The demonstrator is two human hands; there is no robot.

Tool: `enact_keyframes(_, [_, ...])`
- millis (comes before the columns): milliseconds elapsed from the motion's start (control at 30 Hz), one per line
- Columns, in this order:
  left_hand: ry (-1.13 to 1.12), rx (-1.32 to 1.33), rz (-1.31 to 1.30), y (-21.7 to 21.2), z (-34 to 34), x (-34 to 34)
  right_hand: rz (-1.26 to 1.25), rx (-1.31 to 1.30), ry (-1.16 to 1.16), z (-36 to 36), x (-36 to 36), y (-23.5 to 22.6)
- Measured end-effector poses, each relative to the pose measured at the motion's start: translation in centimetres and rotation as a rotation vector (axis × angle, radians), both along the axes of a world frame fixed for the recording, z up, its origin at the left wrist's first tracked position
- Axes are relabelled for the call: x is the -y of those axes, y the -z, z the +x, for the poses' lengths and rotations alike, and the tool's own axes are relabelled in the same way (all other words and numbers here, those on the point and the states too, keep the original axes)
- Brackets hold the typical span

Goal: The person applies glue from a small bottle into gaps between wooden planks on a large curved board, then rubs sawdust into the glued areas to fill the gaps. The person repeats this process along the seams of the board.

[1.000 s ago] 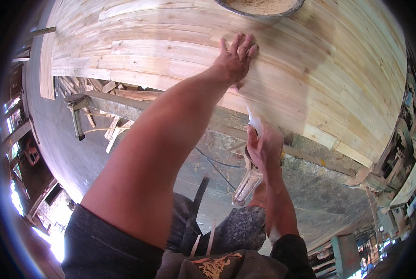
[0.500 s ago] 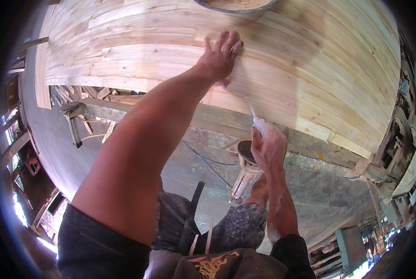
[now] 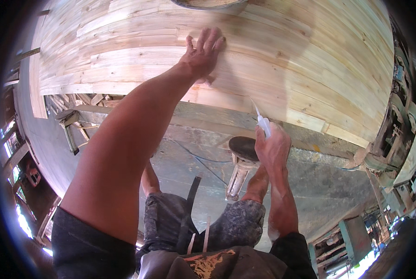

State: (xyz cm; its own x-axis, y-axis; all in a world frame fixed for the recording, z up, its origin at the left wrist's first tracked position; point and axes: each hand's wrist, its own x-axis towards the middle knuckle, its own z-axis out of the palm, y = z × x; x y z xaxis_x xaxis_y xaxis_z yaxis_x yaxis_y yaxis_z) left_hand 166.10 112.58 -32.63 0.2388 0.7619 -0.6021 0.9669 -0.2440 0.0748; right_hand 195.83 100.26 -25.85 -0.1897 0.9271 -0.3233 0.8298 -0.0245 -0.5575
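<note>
Your left hand (image 3: pixel 202 52) lies flat and open on the pale wooden panel (image 3: pixel 310 60), fingers spread, gripping nothing. The panel is made of many narrow strips glued side by side; it spreads beyond that hand in every direction and runs out of the picture past the fingertips. Just above those fingertips the rim of a round dish (image 3: pixel 208 3) is cut off by the top edge, so its contents cannot be made out.

Your right hand (image 3: pixel 274 148) is clenched around a small white tube (image 3: pixel 263 124) with a thin pointed nozzle. The nozzle rises from the top of the fist, and its tip sits at the near edge of the panel; whether it actually touches the wood is hard to tell. Most of the tube is hidden inside your fist.

Just to the left of that hand and below it stands a small round-topped wooden stool (image 3: pixel 242 160), partly covered by your wrist. Beneath both forearms your knees and dark shorts hide the floor.
</note>
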Motion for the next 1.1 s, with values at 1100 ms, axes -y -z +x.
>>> enact_keyframes(1100, [0.057, -0.097, 0.004, 0.1, 0.4, -0.1, 0.061, 0.204, 0.121, 9.1, 0.5, -0.1])
